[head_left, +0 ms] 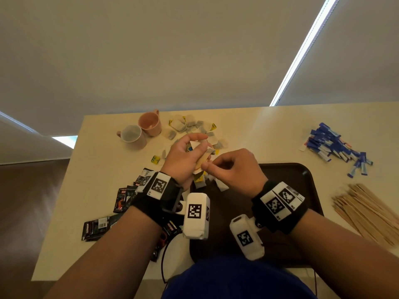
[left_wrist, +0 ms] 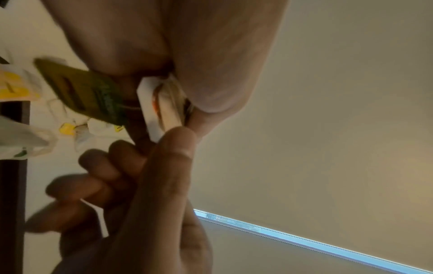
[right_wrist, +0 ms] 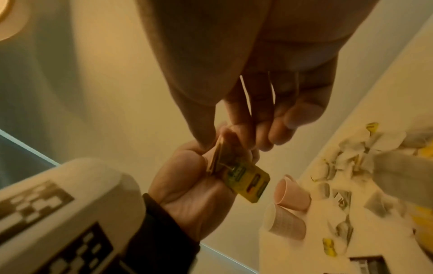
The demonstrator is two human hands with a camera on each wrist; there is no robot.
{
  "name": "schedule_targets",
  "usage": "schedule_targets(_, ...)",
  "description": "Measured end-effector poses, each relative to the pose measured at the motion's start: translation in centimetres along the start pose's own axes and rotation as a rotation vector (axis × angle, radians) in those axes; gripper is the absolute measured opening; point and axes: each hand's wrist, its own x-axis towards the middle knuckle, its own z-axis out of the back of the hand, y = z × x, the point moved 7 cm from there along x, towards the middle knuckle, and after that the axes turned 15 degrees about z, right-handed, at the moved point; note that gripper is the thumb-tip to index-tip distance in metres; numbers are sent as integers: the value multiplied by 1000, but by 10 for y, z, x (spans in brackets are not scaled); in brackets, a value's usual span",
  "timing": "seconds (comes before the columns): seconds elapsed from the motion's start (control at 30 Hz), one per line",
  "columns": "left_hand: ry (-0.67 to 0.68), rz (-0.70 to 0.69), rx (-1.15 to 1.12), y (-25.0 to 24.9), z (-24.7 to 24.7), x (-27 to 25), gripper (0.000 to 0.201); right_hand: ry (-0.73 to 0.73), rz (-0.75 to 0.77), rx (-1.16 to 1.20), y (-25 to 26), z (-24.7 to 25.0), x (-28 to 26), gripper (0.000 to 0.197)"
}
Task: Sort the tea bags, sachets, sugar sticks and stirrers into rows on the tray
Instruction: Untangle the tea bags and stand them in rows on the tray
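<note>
- The left hand (head_left: 183,160) is raised over the cream table (head_left: 248,126), fingers curled round a small bundle of paper tea bags (head_left: 201,161) with a yellow-green tag (right_wrist: 248,182).
- The right hand (head_left: 233,169) pinches the bundle's near end between thumb and forefinger.
- Both hover above the far left corner of the dark brown tray (head_left: 298,186), where a few bags lie.
- A loose tea bag heap (head_left: 194,126) lies beyond.

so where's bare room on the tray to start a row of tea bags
The brown tray is bare along its right half, between the right hand and the stirrers. Its far left corner is crowded: loose tea bags lie there under both hands. The table strip between tray and sugar sticks is also bare.
</note>
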Motion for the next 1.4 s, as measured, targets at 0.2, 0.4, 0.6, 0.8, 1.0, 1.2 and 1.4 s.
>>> schedule_targets(0.2, -66, -78, -32, -2, -5, -2, 19, -63, -123, 222, -4, -6, 6, 21)
schedule_targets(0.4, -42, -65, -93, -3, -6, -4, 18, -82, -155, 309, -6, -2, 4, 12)
schedule_targets(0.6, 21, -48, -4, -2, -15, -11, 32, -87, -150, 282, -9, 2, 0, 13)
schedule_targets(0.8, 134, -31, 81, 0, -21, -16, 44, -59, -174, 266, -13, 6, -4, 18)
schedule_targets(1.0, 103, 9, 149, 0, -22, -19, 36, -30, -147, 270, -13, 10, -4, 18)
schedule_targets(1.2, 64, 35, 87, -8, -17, -20, 39, -107, -103, 275, -18, 28, -1, 14)
schedule_targets(1.4, 197, 12, -19, -35, -23, -33, 33, 230, -47, 24, -46, -13, -2, 62)
